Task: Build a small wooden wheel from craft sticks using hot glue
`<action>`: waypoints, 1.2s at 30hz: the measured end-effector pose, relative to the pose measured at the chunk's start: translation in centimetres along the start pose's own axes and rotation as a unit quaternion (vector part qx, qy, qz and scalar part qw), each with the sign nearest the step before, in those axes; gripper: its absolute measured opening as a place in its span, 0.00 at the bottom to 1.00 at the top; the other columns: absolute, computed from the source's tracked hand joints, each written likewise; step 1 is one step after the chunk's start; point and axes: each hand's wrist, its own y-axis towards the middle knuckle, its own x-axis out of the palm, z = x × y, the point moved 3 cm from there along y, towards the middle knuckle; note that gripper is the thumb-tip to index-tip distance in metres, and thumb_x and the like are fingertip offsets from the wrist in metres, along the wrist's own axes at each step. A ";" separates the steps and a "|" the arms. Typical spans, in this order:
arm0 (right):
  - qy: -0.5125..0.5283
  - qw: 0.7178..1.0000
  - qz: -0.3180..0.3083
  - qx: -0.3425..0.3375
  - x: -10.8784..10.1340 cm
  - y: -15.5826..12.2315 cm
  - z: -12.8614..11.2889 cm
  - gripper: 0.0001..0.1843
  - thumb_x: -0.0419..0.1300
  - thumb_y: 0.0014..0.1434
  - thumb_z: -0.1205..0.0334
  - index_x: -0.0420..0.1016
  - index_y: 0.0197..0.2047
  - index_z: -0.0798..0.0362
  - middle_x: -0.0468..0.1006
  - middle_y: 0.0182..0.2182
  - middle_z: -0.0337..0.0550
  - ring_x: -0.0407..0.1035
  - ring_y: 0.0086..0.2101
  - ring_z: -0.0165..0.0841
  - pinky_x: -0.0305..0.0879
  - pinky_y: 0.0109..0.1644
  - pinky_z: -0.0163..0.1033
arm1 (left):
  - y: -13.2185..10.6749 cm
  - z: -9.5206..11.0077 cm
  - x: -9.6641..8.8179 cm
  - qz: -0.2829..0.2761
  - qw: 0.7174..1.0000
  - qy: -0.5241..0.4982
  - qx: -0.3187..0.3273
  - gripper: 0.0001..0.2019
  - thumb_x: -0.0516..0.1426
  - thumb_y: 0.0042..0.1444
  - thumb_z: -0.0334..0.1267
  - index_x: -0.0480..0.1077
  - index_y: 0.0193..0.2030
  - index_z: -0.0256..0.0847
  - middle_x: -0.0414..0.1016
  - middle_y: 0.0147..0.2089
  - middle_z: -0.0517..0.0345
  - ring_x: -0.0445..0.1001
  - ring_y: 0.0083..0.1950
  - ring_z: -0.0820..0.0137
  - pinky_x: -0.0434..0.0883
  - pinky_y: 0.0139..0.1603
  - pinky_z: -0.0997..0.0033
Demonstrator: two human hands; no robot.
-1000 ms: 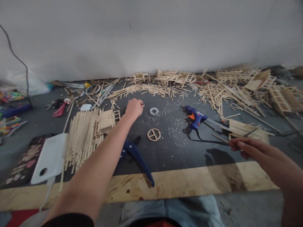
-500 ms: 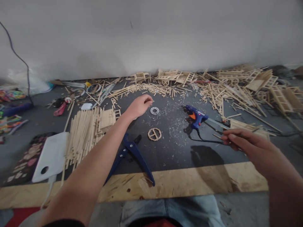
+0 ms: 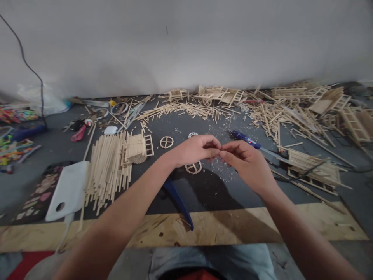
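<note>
Left hand [image 3: 194,149] and right hand [image 3: 247,163] meet fingertip to fingertip, both pinched closed; contents cannot be told. A wooden wheel [image 3: 193,168] lies below them, glue gun [image 3: 246,139] just beyond.

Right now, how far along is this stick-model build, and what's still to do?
Done: a spoked wheel lies finished, a second wheel shows partly under the left hand, and a slatted panel sits by the stick pile. In hand: the fingers of the left hand and right hand meet, pinching something too small to tell. Left: probably much; the pile is loose and the glue gun lies untouched.
</note>
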 end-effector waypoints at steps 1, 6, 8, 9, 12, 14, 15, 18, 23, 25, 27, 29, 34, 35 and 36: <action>-0.012 1.000 0.004 -0.002 0.0 -0.1 0.1 0.13 0.61 0.54 0.51 0.72 0.37 0.52 0.76 0.28 0.41 0.68 0.28 0.31 0.62 0.31 0.36 | -0.1 -0.3 0.1 -0.002 1.000 -0.007 -0.009 0.05 0.58 0.55 0.38 0.68 0.37 0.39 0.72 0.29 0.61 0.70 0.30 0.76 0.68 0.34 0.71; -0.077 0.997 -0.004 0.030 -0.8 -0.6 1.2 0.13 0.58 0.56 0.51 0.73 0.35 0.52 0.74 0.25 0.39 0.67 0.27 0.30 0.61 0.31 0.36 | -0.5 -1.8 -0.3 -0.021 0.999 -0.027 -0.041 0.06 0.59 0.54 0.39 0.70 0.35 0.38 0.75 0.31 0.57 0.73 0.30 0.75 0.70 0.36 0.68; -0.073 0.996 0.008 0.044 -1.5 -0.7 1.7 0.13 0.57 0.57 0.51 0.72 0.34 0.52 0.74 0.25 0.39 0.67 0.26 0.29 0.62 0.31 0.35 | -0.5 -2.3 -1.3 -0.007 0.999 -0.007 -0.051 0.08 0.59 0.53 0.41 0.71 0.34 0.38 0.76 0.31 0.55 0.73 0.31 0.74 0.70 0.36 0.68; -0.066 0.997 0.017 0.046 -2.0 -0.8 1.9 0.13 0.57 0.57 0.51 0.71 0.34 0.53 0.73 0.25 0.38 0.66 0.26 0.29 0.62 0.31 0.35 | -0.5 -2.5 -1.9 0.004 0.998 0.007 -0.057 0.08 0.59 0.53 0.41 0.71 0.33 0.37 0.76 0.31 0.55 0.73 0.30 0.73 0.70 0.36 0.68; -0.054 0.996 0.043 0.052 -3.2 -0.8 2.5 0.14 0.57 0.57 0.50 0.71 0.34 0.53 0.73 0.25 0.38 0.66 0.25 0.28 0.63 0.31 0.35 | -0.6 -2.8 -3.6 0.044 0.994 0.061 -0.077 0.07 0.58 0.55 0.40 0.71 0.32 0.38 0.76 0.31 0.54 0.73 0.31 0.73 0.70 0.34 0.69; -0.053 0.996 0.044 0.059 -3.5 -0.9 2.8 0.14 0.58 0.56 0.50 0.71 0.35 0.53 0.73 0.24 0.38 0.67 0.25 0.29 0.63 0.31 0.35 | -0.7 -2.8 -4.1 0.064 0.990 0.095 -0.080 0.07 0.55 0.56 0.40 0.70 0.32 0.39 0.76 0.32 0.54 0.73 0.32 0.72 0.70 0.34 0.69; -0.051 0.996 0.042 0.060 -3.6 -1.0 2.8 0.14 0.59 0.56 0.49 0.71 0.35 0.53 0.73 0.24 0.38 0.67 0.25 0.29 0.63 0.30 0.35 | -0.7 -2.7 -4.1 0.072 0.988 0.110 -0.078 0.08 0.55 0.57 0.40 0.71 0.33 0.39 0.76 0.33 0.54 0.73 0.32 0.72 0.70 0.35 0.69; -0.052 0.997 0.030 0.058 -3.2 -1.3 2.6 0.15 0.59 0.55 0.49 0.71 0.35 0.53 0.74 0.25 0.39 0.67 0.25 0.30 0.64 0.31 0.36 | -0.8 -2.1 -3.0 0.086 0.982 0.159 -0.049 0.08 0.57 0.55 0.41 0.72 0.39 0.41 0.77 0.37 0.54 0.74 0.37 0.69 0.69 0.39 0.67; -0.114 0.992 0.016 0.042 -2.5 -1.8 1.9 0.15 0.59 0.55 0.48 0.73 0.36 0.52 0.75 0.26 0.40 0.68 0.27 0.31 0.62 0.31 0.37 | -1.1 -1.0 0.7 0.063 0.979 0.191 0.004 0.13 0.58 0.53 0.43 0.73 0.45 0.44 0.78 0.40 0.56 0.74 0.39 0.68 0.67 0.39 0.68; -0.126 0.991 0.012 0.034 -2.3 -1.9 1.7 0.15 0.59 0.54 0.48 0.73 0.35 0.52 0.76 0.27 0.40 0.68 0.27 0.32 0.62 0.31 0.37 | -1.3 -0.8 1.8 0.063 0.981 0.183 0.014 0.12 0.58 0.55 0.43 0.73 0.44 0.45 0.78 0.39 0.58 0.74 0.38 0.69 0.67 0.37 0.69; -0.123 0.992 0.005 0.033 -2.2 -2.1 1.7 0.14 0.59 0.54 0.49 0.73 0.35 0.52 0.76 0.27 0.40 0.68 0.27 0.32 0.62 0.32 0.37 | -1.5 -0.7 2.5 0.074 0.981 0.178 0.025 0.10 0.56 0.56 0.42 0.74 0.42 0.46 0.78 0.39 0.59 0.74 0.38 0.69 0.67 0.37 0.70; -0.109 0.993 0.001 0.032 -2.0 -2.3 1.7 0.14 0.59 0.54 0.50 0.73 0.36 0.52 0.75 0.27 0.40 0.68 0.28 0.32 0.63 0.33 0.37 | -1.7 -0.6 2.9 0.096 0.978 0.182 0.032 0.08 0.56 0.57 0.41 0.74 0.40 0.45 0.78 0.39 0.59 0.74 0.38 0.69 0.66 0.38 0.70; -0.072 0.997 -0.011 0.020 -1.4 -2.8 1.5 0.12 0.58 0.56 0.53 0.74 0.40 0.50 0.75 0.28 0.39 0.69 0.30 0.32 0.64 0.36 0.37 | -2.5 -0.3 3.3 0.132 0.970 0.202 0.021 0.09 0.54 0.57 0.41 0.74 0.38 0.45 0.78 0.39 0.59 0.73 0.37 0.70 0.66 0.36 0.70; -0.066 0.997 -0.016 0.021 -1.3 -2.9 1.4 0.12 0.57 0.57 0.53 0.75 0.39 0.50 0.75 0.27 0.39 0.69 0.30 0.32 0.63 0.35 0.37 | -2.7 -0.2 3.4 0.133 0.970 0.205 0.018 0.09 0.53 0.57 0.40 0.74 0.38 0.45 0.78 0.39 0.59 0.73 0.36 0.70 0.65 0.36 0.71; -0.061 0.998 -0.018 0.023 -1.3 -3.0 1.3 0.11 0.56 0.57 0.54 0.75 0.38 0.50 0.75 0.26 0.39 0.69 0.29 0.32 0.63 0.35 0.37 | -2.9 -0.1 3.4 0.134 0.969 0.208 0.014 0.09 0.53 0.57 0.40 0.74 0.38 0.45 0.77 0.38 0.58 0.72 0.36 0.70 0.65 0.34 0.71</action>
